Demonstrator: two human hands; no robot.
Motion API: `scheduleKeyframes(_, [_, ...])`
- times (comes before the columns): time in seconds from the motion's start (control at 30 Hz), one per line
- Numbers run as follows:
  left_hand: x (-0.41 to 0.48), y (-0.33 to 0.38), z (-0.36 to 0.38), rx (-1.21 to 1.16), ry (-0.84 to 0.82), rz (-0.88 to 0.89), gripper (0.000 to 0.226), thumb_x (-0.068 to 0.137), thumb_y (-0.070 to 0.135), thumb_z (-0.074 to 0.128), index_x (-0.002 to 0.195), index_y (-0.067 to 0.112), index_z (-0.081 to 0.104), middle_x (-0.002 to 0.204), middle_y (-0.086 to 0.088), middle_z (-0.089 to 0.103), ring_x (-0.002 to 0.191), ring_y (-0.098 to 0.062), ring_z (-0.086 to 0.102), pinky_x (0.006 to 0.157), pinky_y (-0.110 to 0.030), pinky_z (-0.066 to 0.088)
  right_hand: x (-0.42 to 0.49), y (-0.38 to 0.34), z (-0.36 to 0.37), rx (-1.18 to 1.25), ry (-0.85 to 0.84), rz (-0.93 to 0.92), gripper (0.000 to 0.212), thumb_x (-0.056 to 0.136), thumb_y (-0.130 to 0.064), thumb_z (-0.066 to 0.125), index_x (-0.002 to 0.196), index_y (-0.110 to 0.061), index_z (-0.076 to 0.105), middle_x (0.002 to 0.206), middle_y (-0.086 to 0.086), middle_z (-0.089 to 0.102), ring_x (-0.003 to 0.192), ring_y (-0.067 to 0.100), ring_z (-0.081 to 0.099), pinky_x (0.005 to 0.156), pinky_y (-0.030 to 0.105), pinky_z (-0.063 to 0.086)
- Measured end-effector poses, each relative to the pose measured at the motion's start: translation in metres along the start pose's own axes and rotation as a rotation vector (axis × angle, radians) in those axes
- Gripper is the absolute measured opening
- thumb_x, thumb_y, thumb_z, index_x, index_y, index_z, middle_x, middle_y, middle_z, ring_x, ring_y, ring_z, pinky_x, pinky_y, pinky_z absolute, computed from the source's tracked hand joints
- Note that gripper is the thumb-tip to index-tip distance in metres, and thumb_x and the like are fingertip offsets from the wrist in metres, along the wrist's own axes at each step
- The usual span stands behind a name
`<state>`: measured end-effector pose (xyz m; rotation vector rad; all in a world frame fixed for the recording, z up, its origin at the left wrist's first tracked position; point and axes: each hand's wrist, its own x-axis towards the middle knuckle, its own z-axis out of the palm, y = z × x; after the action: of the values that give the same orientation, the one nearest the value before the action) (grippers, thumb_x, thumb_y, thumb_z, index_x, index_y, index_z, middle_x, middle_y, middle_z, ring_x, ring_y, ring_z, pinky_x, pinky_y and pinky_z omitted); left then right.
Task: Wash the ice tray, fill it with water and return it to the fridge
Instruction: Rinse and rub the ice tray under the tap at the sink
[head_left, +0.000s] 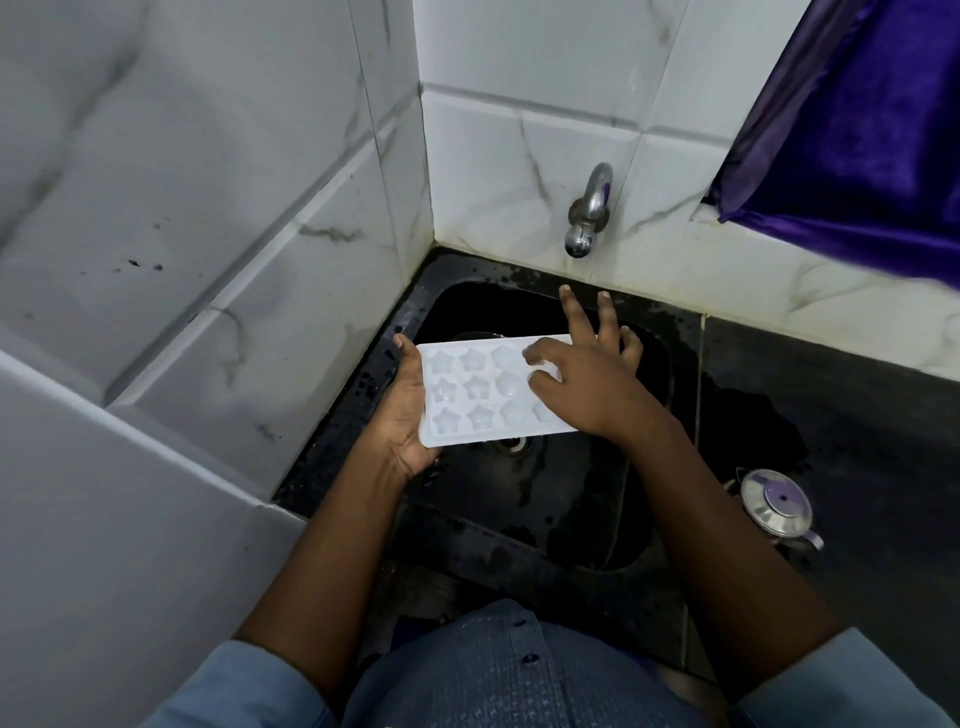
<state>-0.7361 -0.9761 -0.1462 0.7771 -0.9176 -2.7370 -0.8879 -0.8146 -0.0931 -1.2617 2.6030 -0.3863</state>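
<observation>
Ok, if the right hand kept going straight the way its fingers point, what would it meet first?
The right hand would probably meet the tiled back wall just under the tap; depth is unclear, so the tap itself might come first.

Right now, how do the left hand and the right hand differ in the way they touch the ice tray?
The left hand holds the ice tray by its left end from below; the right hand rests on top at the right end. The left hand's fingers are hidden under the tray; the right hand's fingers are spread. Both touch the tray above the sink.
</observation>
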Motion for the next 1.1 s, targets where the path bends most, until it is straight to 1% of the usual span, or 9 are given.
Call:
scheduleKeyframes(0.1, [0.001,0.0,-0.001,-0.003,0.004,0.0,0.104,0.088,0.093,0.024,0.128,0.013,0.078,0.139,-0.02,0.07,0.125,-0.038,0.07,0.086,-0.053,0.063,-0.001,-0.001,0.001,0.015,-0.001,0.007,0.031,0.1,-0.044,0.049,0.129,-0.046,0.061,0.176,-0.006,-0.014,0.158,0.032,-0.025,0.123,0.061,-0.008])
scheduleKeyframes(0.17, [0.002,0.0,-0.001,0.012,0.013,0.002,0.105,0.088,0.093,0.025,0.134,0.012,0.075,0.144,-0.02,0.067,0.129,-0.039,0.067,0.09,-0.054,0.062,-0.001,0.0,0.002,0.023,0.005,0.008,0.028,0.1,-0.045,0.049,0.124,-0.045,0.063,0.177,-0.006,-0.012,0.159,0.031,-0.024,0.123,0.06,-0.008])
scheduleKeyframes(0.33, [0.003,-0.002,-0.001,0.019,-0.005,0.009,0.106,0.086,0.095,0.025,0.13,0.014,0.077,0.141,-0.019,0.069,0.127,-0.038,0.069,0.088,-0.051,0.063,0.0,0.002,0.004,0.03,0.0,0.006,0.034,0.102,-0.061,0.044,0.126,-0.045,0.062,0.177,-0.006,-0.009,0.159,0.03,-0.022,0.123,0.06,-0.007])
scheduleKeyframes(0.53, [0.002,-0.004,-0.001,0.008,-0.024,0.0,0.114,0.087,0.095,0.024,0.151,0.008,0.058,0.152,-0.023,0.059,0.138,-0.042,0.06,0.1,-0.058,0.058,-0.004,0.011,0.0,0.112,0.106,-0.024,0.03,0.099,-0.065,0.049,0.101,-0.037,0.062,0.177,-0.006,0.006,0.161,0.025,-0.011,0.122,0.057,-0.001])
scheduleKeyframes(0.63, [0.002,-0.002,-0.004,0.015,0.001,0.005,0.11,0.089,0.093,0.018,0.145,0.011,0.065,0.149,-0.021,0.062,0.134,-0.04,0.064,0.094,-0.057,0.061,-0.006,0.023,-0.006,0.09,0.162,0.02,0.042,0.096,-0.075,0.044,0.098,-0.037,0.061,0.176,-0.003,0.013,0.161,0.026,-0.006,0.121,0.059,0.001])
scheduleKeyframes(0.7, [0.001,-0.002,-0.004,0.013,-0.002,0.005,0.108,0.089,0.092,0.018,0.138,0.011,0.071,0.147,-0.021,0.064,0.131,-0.04,0.066,0.09,-0.055,0.062,-0.007,0.029,-0.008,0.033,0.143,0.046,0.049,0.095,-0.08,0.039,0.102,-0.038,0.062,0.176,-0.002,0.01,0.161,0.028,-0.008,0.121,0.061,0.001])
scheduleKeyframes(0.9, [0.002,-0.005,0.0,0.034,0.013,-0.007,0.111,0.088,0.094,0.019,0.153,0.011,0.056,0.15,-0.021,0.062,0.136,-0.04,0.063,0.095,-0.056,0.061,-0.007,0.03,-0.006,-0.054,0.064,0.068,0.08,0.086,-0.092,0.015,0.129,-0.047,0.066,0.177,-0.007,-0.004,0.16,0.027,-0.018,0.122,0.061,-0.005])
scheduleKeyframes(1.03, [0.001,-0.004,0.001,0.015,-0.014,-0.022,0.112,0.088,0.094,0.02,0.155,0.01,0.052,0.153,-0.022,0.058,0.14,-0.041,0.058,0.107,-0.059,0.054,-0.008,0.031,-0.003,-0.051,0.054,0.059,0.082,0.086,-0.093,0.013,0.129,-0.045,0.064,0.177,-0.006,-0.004,0.159,0.027,-0.019,0.122,0.06,-0.005])
scheduleKeyframes(1.1, [0.002,-0.003,0.001,-0.003,-0.007,-0.026,0.111,0.088,0.094,0.021,0.154,0.01,0.053,0.152,-0.022,0.06,0.138,-0.041,0.06,0.106,-0.058,0.054,-0.01,0.031,-0.001,-0.06,0.057,0.064,0.078,0.088,-0.091,0.016,0.132,-0.045,0.061,0.177,-0.005,-0.003,0.16,0.027,-0.018,0.122,0.06,-0.004])
